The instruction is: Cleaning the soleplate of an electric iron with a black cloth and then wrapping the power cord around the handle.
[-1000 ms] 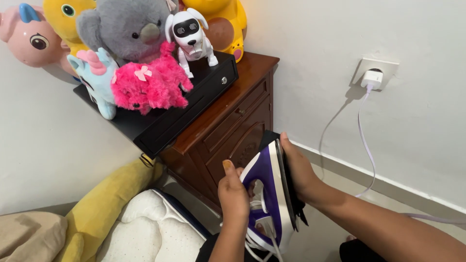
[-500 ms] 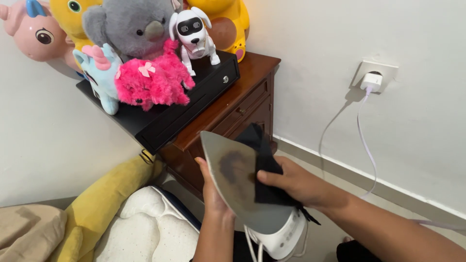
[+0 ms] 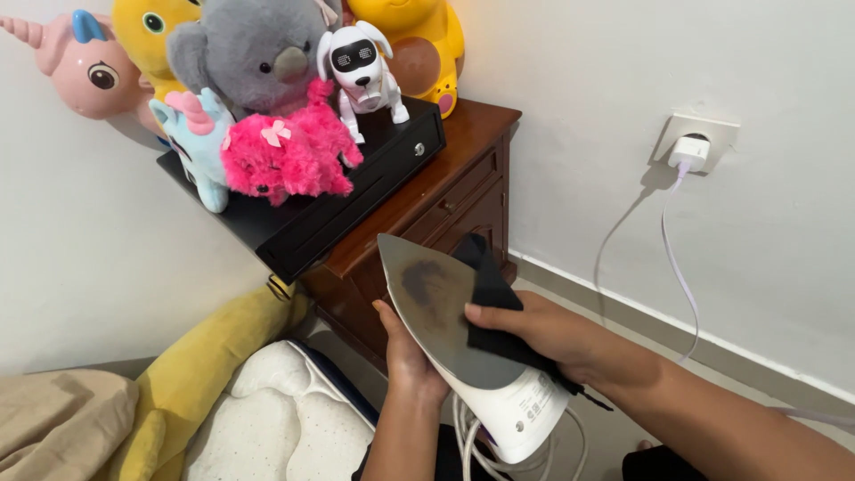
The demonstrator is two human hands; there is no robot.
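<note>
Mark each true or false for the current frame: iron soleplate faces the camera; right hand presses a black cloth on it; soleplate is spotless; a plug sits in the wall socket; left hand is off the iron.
1. Iron soleplate faces the camera: true.
2. Right hand presses a black cloth on it: true.
3. Soleplate is spotless: false, it has a dark brown stain.
4. A plug sits in the wall socket: true.
5. Left hand is off the iron: false, it grips the iron from behind.

Above the hands: the space is closed off by the wooden cabinet (image 3: 436, 214) and the black box (image 3: 338, 209) overhanging it.
Left: room is taken up by the yellow cushion (image 3: 200, 374) and white padded cushion (image 3: 285, 419).
Right: open wall and floor are crossed only by the white cable (image 3: 677, 267).
Box top: it is crowded with plush toys (image 3: 276, 151).
</note>
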